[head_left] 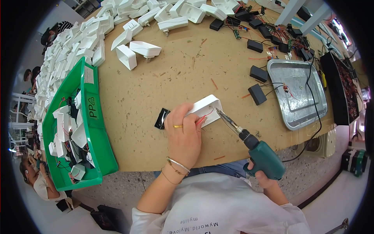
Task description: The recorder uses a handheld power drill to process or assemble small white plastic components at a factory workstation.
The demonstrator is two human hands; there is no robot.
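My left hand (183,134) is closed around a white plastic housing (212,102), an open box lying on the table in front of me. Red wires (203,117) run out by its fingers into the housing. With my right hand (261,177) I grip a dark green gun-shaped soldering iron (267,159), its fingers wrapped round the handle. The iron's metal tip reaches the inner end wall of the housing; whether it touches a wire there is too small to tell. A glossy black rectangular piece (161,118) lies beside my left hand.
A green crate (90,128) of housings and wires stands left, beside a heap of white housings (74,54). Black boxes with wires (257,94) lie right, near a metal tray (302,124). The iron's black cord (320,124) crosses the tray. Other people sit far left.
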